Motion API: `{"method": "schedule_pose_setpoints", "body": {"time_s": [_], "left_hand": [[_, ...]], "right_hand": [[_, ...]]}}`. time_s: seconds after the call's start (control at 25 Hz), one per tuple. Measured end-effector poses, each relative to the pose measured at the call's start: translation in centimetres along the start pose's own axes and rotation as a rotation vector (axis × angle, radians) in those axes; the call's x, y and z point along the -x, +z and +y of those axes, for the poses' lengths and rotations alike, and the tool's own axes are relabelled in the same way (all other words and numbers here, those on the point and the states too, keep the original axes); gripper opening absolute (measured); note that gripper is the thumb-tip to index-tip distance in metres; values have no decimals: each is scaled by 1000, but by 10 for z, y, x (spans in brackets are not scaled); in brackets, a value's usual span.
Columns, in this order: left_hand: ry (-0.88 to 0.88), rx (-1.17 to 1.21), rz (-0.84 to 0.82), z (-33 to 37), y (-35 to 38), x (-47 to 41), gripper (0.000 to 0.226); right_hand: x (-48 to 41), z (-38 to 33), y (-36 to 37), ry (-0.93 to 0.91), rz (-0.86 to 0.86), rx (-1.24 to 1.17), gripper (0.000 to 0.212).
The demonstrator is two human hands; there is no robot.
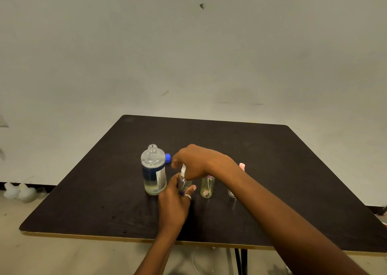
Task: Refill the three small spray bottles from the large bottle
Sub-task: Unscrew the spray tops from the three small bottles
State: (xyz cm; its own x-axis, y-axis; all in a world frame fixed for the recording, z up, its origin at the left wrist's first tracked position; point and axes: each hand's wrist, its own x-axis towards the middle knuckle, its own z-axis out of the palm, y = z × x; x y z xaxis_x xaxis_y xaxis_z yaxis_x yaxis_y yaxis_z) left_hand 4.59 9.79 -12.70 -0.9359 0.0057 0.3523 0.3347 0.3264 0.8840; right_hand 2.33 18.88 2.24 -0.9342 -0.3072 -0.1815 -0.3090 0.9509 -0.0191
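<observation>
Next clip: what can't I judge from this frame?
1. Head view: held spray bottle, level unreadable, wrapped by left hand; right hand pinches its spray head, hiding whether it is screwed on.
2. Third small bottle: mostly behind the right forearm.
3. Label on the large bottle: print too small.
4. Blue cap: partly behind the large bottle.

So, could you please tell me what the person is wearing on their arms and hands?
The left hand wears a silver ring on one finger; the right hand shows no jewellery. Both forearms are bare: no sleeves, watch or bracelet in view.
</observation>
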Motion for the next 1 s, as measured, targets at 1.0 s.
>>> {"method": "schedule_pose_setpoints", "body": {"time_s": [1.0], "left_hand": [[20, 9, -23, 1, -3, 1, 38]], "right_hand": [[-5, -1, -2, 29, 34, 4, 13]]}}
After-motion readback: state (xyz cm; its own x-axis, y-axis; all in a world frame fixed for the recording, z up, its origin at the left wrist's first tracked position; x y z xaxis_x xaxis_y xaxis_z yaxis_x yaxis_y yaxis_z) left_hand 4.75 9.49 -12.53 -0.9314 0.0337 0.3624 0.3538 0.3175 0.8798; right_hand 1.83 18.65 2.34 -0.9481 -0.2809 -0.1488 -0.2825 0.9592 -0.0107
